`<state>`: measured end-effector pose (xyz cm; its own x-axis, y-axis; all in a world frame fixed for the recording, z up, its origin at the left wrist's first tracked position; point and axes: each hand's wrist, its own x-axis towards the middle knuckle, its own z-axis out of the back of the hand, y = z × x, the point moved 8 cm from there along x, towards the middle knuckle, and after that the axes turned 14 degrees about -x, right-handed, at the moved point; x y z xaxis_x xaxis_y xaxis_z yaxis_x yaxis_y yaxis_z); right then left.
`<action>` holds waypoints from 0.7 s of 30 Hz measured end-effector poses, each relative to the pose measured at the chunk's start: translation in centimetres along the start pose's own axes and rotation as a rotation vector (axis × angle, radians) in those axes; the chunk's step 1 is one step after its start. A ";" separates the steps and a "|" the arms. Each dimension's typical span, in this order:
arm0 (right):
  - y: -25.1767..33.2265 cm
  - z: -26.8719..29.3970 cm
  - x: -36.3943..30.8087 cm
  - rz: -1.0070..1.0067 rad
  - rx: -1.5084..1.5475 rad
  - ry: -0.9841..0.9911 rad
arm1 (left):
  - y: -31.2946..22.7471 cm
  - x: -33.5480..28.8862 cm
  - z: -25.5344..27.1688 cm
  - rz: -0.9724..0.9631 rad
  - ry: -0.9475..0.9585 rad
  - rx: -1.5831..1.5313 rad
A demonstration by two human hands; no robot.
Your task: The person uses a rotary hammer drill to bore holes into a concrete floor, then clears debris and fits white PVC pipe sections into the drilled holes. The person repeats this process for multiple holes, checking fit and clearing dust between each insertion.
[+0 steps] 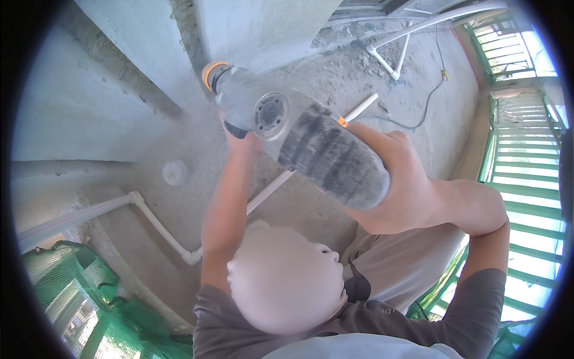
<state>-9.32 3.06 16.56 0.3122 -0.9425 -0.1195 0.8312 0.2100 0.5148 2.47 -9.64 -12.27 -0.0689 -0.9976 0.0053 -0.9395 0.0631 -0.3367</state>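
A dust-covered rotary hammer [332, 149], grey and black with an orange ring at its front end, is held across the middle of the view. Its front points up and left at a dark groove between rough wall faces. No bit can be made out, so I cannot tell whether the tool touches the wall. My left hand [243, 142] is closed under the front part, largely hidden by the tool's body. Around the rear grip wraps my right hand [402, 179], its elbow bent out to the right.
Rough plastered walls [263, 36] rise ahead. White plastic pipes [164, 230] run low on the left, and another pipe [436, 23] stands far right. Rubble [353, 60] and a dark cable [426, 107] lie on the concrete floor. Green netting [89, 281] and a railing [526, 197] flank me.
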 end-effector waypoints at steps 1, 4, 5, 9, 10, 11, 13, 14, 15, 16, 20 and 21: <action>-0.5 -0.5 0.0 -0.036 0.031 0.031 | -0.6 0.0 -0.2 -0.059 0.034 0.049; -0.2 -2.1 0.0 0.015 -0.094 0.001 | -0.6 0.1 0.0 -0.068 0.101 0.182; -0.2 -2.3 0.0 0.029 -0.082 -0.019 | -0.5 0.2 0.4 -0.039 0.102 0.186; -0.4 -2.3 0.5 0.001 -0.064 0.002 | -1.6 0.3 0.5 -0.189 0.201 0.490; -0.3 -1.6 0.8 0.007 -0.070 -0.016 | -1.6 0.5 0.9 -0.157 0.163 0.444; -0.2 -1.0 1.2 0.014 -0.073 -0.047 | -0.6 0.8 2.1 0.007 0.025 0.174; 0.6 0.6 2.1 0.100 -0.121 -0.161 | 0.9 0.5 2.7 0.179 -0.108 -0.198; 0.2 0.2 2.7 0.050 -0.081 -0.108 | 0.6 0.5 2.5 0.141 -0.107 -0.148; 0.1 0.1 3.1 0.038 -0.054 -0.086 | 0.2 0.6 2.0 0.097 -0.064 -0.117; -0.2 -0.1 3.7 0.034 -0.058 -0.071 | 0.1 0.8 1.5 0.056 -0.016 -0.103; -1.7 -2.1 3.2 -0.031 0.001 0.019 | -0.2 0.3 2.1 0.009 -0.058 0.000; -2.4 -2.6 3.0 -0.034 0.014 0.013 | 0.1 0.5 2.4 0.034 -0.078 0.058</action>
<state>-9.14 0.38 12.80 0.2903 -0.9454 -0.1478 0.8349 0.1747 0.5219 3.15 -10.18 -14.52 -0.0723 -0.9942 -0.0799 -0.9159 0.0979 -0.3894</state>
